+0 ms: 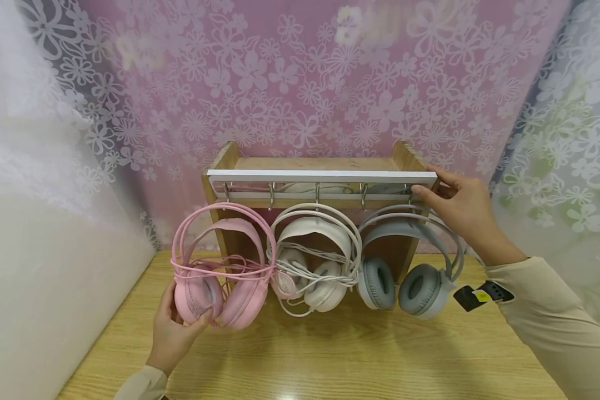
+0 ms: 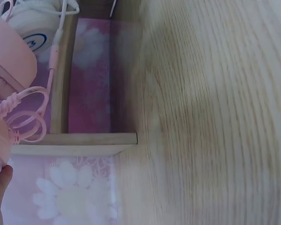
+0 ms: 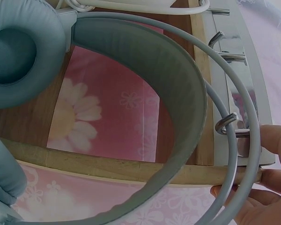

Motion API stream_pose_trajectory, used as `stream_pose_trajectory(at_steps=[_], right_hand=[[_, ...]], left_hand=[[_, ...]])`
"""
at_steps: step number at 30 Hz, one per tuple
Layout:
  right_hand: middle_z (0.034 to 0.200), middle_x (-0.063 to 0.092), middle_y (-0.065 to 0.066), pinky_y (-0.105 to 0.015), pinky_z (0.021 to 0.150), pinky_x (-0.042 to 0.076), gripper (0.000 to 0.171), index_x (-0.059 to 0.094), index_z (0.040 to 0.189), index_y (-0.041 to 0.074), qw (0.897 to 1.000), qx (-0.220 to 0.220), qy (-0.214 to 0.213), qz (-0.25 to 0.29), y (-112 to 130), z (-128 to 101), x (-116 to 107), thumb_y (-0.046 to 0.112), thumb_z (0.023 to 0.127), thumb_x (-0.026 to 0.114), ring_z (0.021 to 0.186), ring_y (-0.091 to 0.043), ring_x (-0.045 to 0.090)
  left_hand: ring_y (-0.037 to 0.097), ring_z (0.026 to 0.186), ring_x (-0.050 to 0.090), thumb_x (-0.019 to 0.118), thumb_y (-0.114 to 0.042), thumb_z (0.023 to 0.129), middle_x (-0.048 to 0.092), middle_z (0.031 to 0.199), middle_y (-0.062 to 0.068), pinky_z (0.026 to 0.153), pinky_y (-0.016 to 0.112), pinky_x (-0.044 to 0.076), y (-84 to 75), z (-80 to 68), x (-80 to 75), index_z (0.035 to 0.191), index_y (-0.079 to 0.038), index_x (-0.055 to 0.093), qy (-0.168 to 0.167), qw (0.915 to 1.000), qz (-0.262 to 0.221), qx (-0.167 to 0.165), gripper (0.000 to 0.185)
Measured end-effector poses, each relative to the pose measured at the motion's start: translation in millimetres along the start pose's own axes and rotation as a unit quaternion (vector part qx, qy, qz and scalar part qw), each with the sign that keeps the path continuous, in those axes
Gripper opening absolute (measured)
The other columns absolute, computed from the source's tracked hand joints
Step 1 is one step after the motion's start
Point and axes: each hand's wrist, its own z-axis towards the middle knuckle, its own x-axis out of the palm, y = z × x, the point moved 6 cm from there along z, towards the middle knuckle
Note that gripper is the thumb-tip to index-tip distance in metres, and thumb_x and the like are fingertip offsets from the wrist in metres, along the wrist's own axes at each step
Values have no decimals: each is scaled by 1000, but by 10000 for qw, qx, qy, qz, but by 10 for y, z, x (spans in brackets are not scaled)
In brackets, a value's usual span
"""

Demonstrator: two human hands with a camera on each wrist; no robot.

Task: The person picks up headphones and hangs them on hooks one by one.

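Observation:
Pink headphones point(image 1: 247, 303) with their pink cable wound round them hang from the leftmost hook of a metal hook rail point(image 1: 322, 174). My left hand point(image 1: 172, 336) holds their left ear cup from below, its thumb on the front; only a little of this hand shows in the left wrist view. White headphones point(image 1: 330, 294) with a bundled cable hang in the middle. Grey headphones point(image 3: 189, 89) hang by their band at the right-hand hook. My right hand point(image 1: 465, 214) grips the right end of the rail and wooden shelf point(image 1: 320, 163), thumb in front, fingers at the side and behind.
The shelf stands on a wood-grain table point(image 1: 330, 361). Behind it hangs a pink flowered curtain point(image 1: 300, 83). A white wall point(image 1: 55, 250) is at the left. Below the right wrist, a black strap point(image 1: 495, 290) with a yellow label sticks out by the sleeve.

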Motion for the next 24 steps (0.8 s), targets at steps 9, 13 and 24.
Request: stream_pose_trajectory(at_steps=[9,13,24], right_hand=[[108,67,-26,-12,55,39,59,51,139,12,10000,-57,-24,-2,1,-5,-1,35,88,70,76,24,51],[97,69,-22,-15,53,38,58,52,138,12,9999,-114,-53,-49,4,-2,2,34,88,71,75,24,52],[100,69,-23,-14,53,38,57,53,138,13,9999,-123,-104,-45,6,-4,0,34,87,71,75,22,52]], left_hand=[[7,104,55,73,22,67,49,123,0,84,13,50,48,82,-11,144,0,33,384,9984,280,299,90],[6,103,55,75,20,66,49,121,-1,82,13,50,62,104,-10,144,0,35,485,9975,356,367,89],[-1,95,53,76,18,65,49,114,-7,76,9,48,-78,171,57,140,7,36,499,9921,1047,483,86]])
